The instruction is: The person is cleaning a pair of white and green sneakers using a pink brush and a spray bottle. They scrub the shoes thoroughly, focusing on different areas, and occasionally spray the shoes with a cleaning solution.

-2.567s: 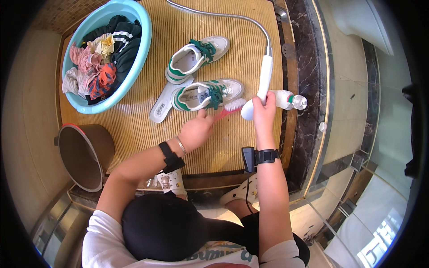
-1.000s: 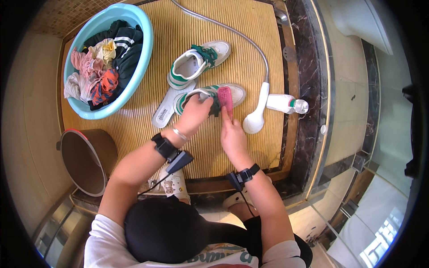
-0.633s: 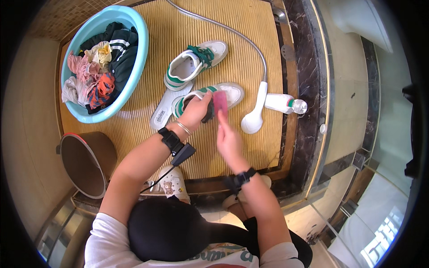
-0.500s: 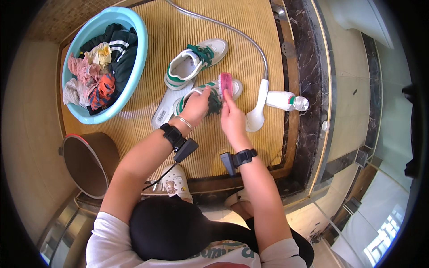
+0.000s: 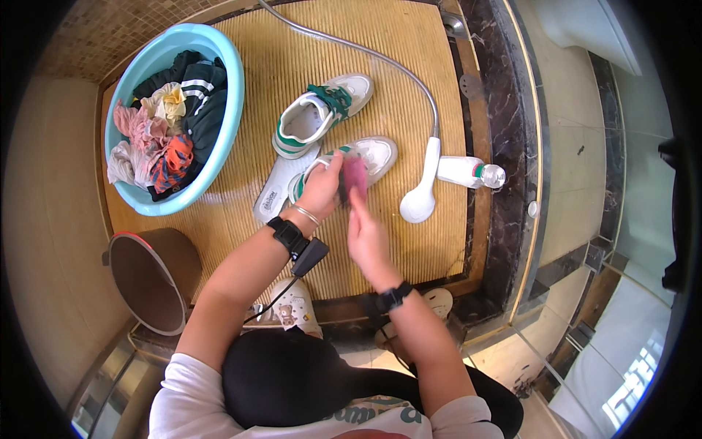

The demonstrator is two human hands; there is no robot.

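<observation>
A white and green sneaker (image 5: 378,155) lies on the ribbed mat, its toe pointing right. My left hand (image 5: 320,192) is closed on the sneaker near its opening, hiding much of the heel and side. In my right hand (image 5: 369,238) is a pink brush (image 5: 356,174), blurred by motion, over the sneaker's laces. The matching sneaker (image 5: 322,113) rests just beyond, with green laces. Partly under the shoes, a light grey insole (image 5: 272,196) lies flat on the mat.
A light blue basin (image 5: 232,110) of clothes stands at the far left, with a brown bin (image 5: 183,256) nearer me. To the right lie a white shower head (image 5: 418,203) with its metal hose (image 5: 380,55) and a white bottle (image 5: 457,170). Dark marble edging (image 5: 512,117) borders the mat.
The brush and my right hand have moved left and nearer me, from the sneaker's toe to its laces. My left hand still holds the shoe. The whole view has shifted slightly.
</observation>
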